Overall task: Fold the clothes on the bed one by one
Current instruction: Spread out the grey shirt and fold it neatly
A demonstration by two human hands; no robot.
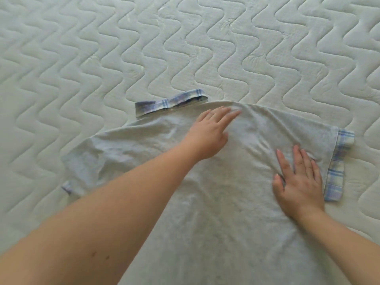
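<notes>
A pale grey shirt (216, 192) lies spread flat on the bed (82, 68), which has a white quilted cover stitched in wavy lines. At the shirt's left edge a short sleeve lies flat, with a small bit of blue plaid cuff (66, 188) peeping out at its lower corner. Further along, at the top edge, a blue plaid collar (170, 104) sticks out onto the bed cover. The left hand (209, 133) reaches across the upper middle of the shirt, fingers straight and slightly spread, palm down, with the fingertips touching a raised fold of cloth near the top edge; it grasps nothing. To the right, the right hand (299, 182) lies flat on the cloth with its fingers straight and spread, pressing the shirt down and gripping nothing. Just beside this hand, at the shirt's right edge, a broad blue plaid band (337, 167) on the other sleeve lies flat against the bed.
</notes>
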